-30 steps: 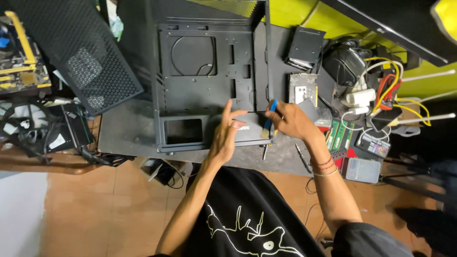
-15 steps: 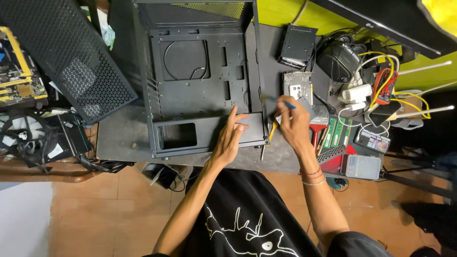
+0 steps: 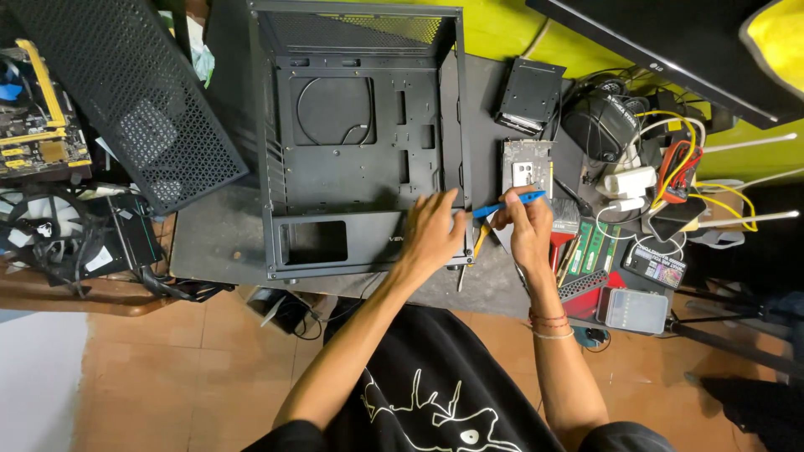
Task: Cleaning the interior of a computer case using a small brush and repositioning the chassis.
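Your right hand point(image 3: 526, 228) is pinched around a blue-handled screwdriver point(image 3: 508, 203), fingers closed on the handle, the tool lying nearly level with its shaft pointing left toward the lower right corner of the black computer case point(image 3: 360, 142). Your left hand point(image 3: 434, 233) is flat and loose, fingers spread, pressing on the case's bottom shroud right by that same corner, gripping nothing. The case lies open on the dark mat point(image 3: 209, 243), its empty interior facing up. Just beyond the screwdriver's handle sits a silver drive point(image 3: 528, 167), and further up a black drive cage point(image 3: 529, 96). To the right of your right hand there are green memory sticks point(image 3: 586, 247) and a tangle of yellow and red cables point(image 3: 678, 167). Off to the left leans a perforated black side panel point(image 3: 126, 100).
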